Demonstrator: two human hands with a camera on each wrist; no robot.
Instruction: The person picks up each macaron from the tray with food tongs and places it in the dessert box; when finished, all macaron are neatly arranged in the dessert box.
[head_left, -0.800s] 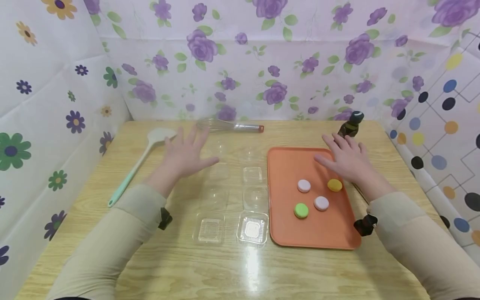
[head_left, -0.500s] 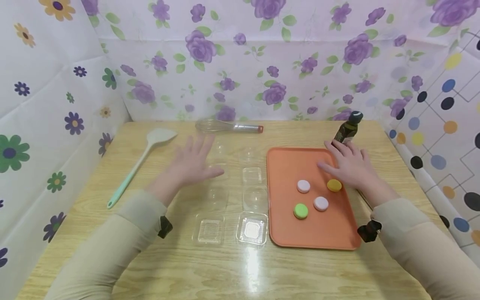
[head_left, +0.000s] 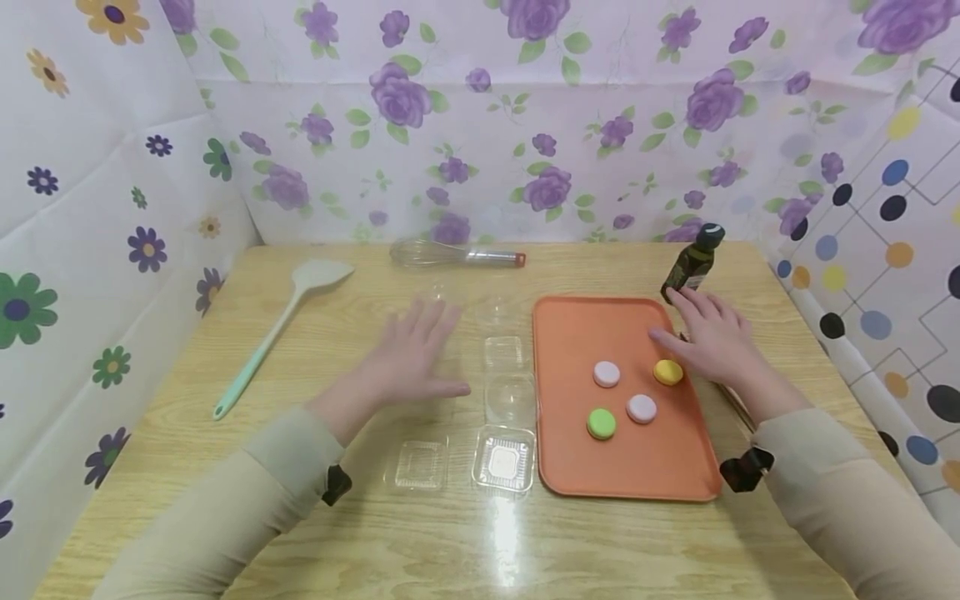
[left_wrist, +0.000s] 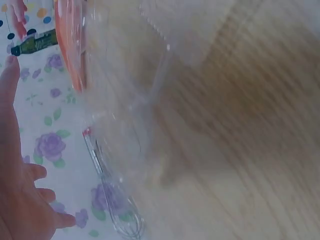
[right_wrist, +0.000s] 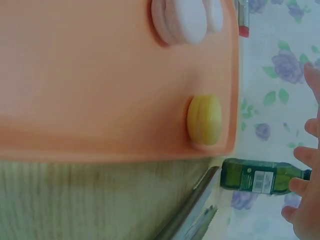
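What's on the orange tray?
The orange tray holds a green macaron, a yellow macaron and two pale pink macarons. The right hand hides part of its right edge in the head view.

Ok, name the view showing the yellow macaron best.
The right wrist view: the yellow macaron appears large and unobstructed, layers visible. Head view shows it smaller, near the right hand; left wrist doesn't show it.

Table (head_left: 360, 550): spatula (head_left: 272, 333) at left, whisk (head_left: 465, 256) along back edge. Plastic boxes (head_left: 504, 460) in two columns mid-table, before whisk; left hand (head_left: 412, 358) above left column. Tray (head_left: 633, 471) just right of boxes. On tray: four macarons (head_left: 607, 374), one near right edge. Bottle (head_left: 688, 267) behind tray's far right corner. Tongs (right_wrist: 190, 212) right of tray. Right hand (head_left: 712, 337) at tray's right side, before bottle.
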